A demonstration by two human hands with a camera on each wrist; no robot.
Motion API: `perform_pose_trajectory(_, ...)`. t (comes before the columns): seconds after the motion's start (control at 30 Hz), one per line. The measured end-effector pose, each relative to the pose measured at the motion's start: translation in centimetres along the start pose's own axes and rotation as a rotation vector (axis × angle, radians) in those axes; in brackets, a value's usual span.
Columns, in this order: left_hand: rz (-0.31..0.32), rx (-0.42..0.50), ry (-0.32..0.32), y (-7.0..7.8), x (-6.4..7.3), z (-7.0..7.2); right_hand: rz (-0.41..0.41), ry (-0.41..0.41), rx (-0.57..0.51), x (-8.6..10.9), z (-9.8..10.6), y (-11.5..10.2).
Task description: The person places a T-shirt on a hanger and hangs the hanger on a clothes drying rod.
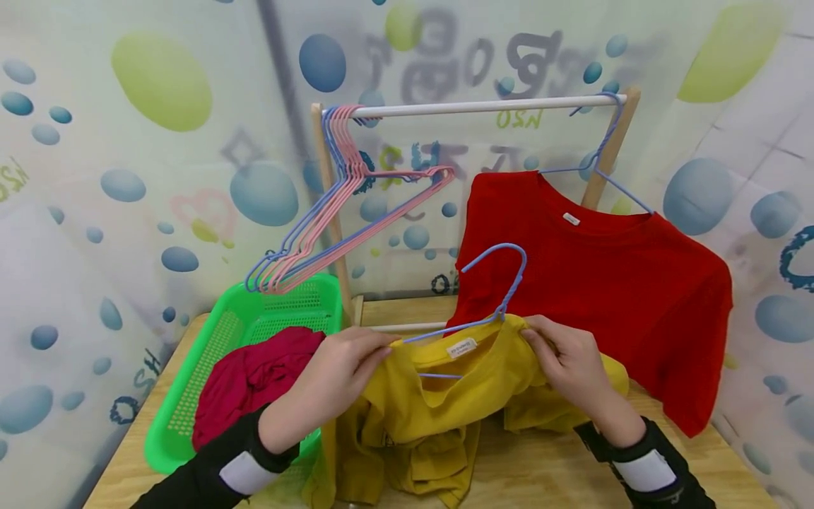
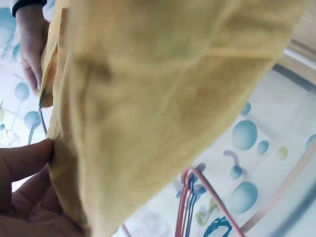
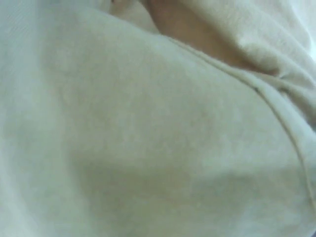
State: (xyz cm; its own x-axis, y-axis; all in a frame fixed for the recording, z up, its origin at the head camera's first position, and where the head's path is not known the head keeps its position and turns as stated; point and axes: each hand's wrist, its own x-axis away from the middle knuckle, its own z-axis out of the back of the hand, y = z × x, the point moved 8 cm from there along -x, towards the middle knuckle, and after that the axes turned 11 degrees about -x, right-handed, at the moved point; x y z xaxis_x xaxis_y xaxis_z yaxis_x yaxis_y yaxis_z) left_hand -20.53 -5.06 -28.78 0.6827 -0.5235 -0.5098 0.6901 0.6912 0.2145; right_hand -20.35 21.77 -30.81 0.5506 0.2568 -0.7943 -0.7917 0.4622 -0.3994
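Yellow shirt point(image 1: 439, 417), lower centre of frame, partly resting on the surface point(image 1: 540, 470). Left hand point(image 1: 333, 371): fingers pinch the neckline at its left end. Right hand point(image 1: 572, 364): fingers pinch the cloth by the neckline's right end. Blue hanger point(image 1: 501, 309) sits in the neck, hook upright above the collar; lower bar shows through the opening. Lower left: green basket point(image 1: 181, 387) containing crimson cloth point(image 1: 254, 378). Right of frame: red shirt point(image 1: 591, 276) on another hanger point(image 1: 615, 131), hung from the rack point(image 1: 483, 107). Pink and blue hangers point(image 1: 353, 170) cluster at the rack's left end.
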Motion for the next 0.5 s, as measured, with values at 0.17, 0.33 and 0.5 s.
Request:
perform_pose_trajectory(0.17,0.016,0.047,0.028,-0.4,0.0,-0.6,-0.002,-0.081,0.004,-0.3,-1.1,-0.4)
perform_pose_trajectory(0.33,0.039,0.130,0.000,-0.7,0.0,-1.3,-0.030,-0.145,0.006,-0.4,-1.9,-0.6)
perform_pose_trajectory(0.5,0.077,0.163,0.009,-1.2,0.1,-1.4,-0.009,-0.137,0.066,0.0,-1.2,-0.6)
